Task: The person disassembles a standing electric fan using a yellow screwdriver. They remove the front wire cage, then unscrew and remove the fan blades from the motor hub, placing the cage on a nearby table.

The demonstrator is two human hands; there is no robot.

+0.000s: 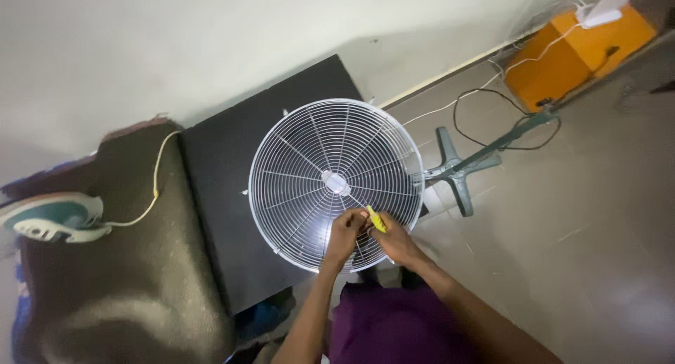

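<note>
A round white wire fan grille (309, 160) lies flat on a black table (225, 160). Both my hands rest on its near rim. My right hand (397, 243) grips a small yellow-handled tool (377, 220) whose tip points into the wires. My left hand (346, 234) pinches the wires right beside the tool's tip. My purple clothing shows below the grille.
A grey-green fan stand (467, 163) lies on the floor to the right, with a black cable looped near it. An orange box (580, 54) with a white device on top sits at the far right. A brown cushion (105, 265), a yellow cable and a teal fan part (53, 216) lie left.
</note>
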